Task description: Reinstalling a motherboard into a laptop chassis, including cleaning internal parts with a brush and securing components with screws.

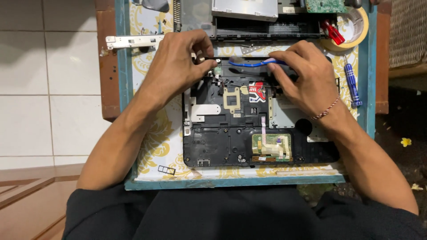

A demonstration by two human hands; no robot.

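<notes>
A black laptop shell (222, 142) lies open side up on a small table (240, 181) with a yellow patterned top and teal rim. A green board with a flat ribbon (272, 146) sits near its front edge. My left hand (178, 66) presses its fingertips on the shell's far left corner, pinching a small part there. My right hand (307, 75) holds a blue toothbrush (251, 63) laid across the shell's far edge, bristles toward my left hand. A red-and-white string circles my right wrist.
A blue screwdriver (352, 84) lies at the table's right edge. A tape roll (362, 26) and a red-handled tool (332, 32) sit at the far right. A metal hinge bracket (133, 41) and other laptop parts (249, 13) lie along the far side. Tiled floor at left.
</notes>
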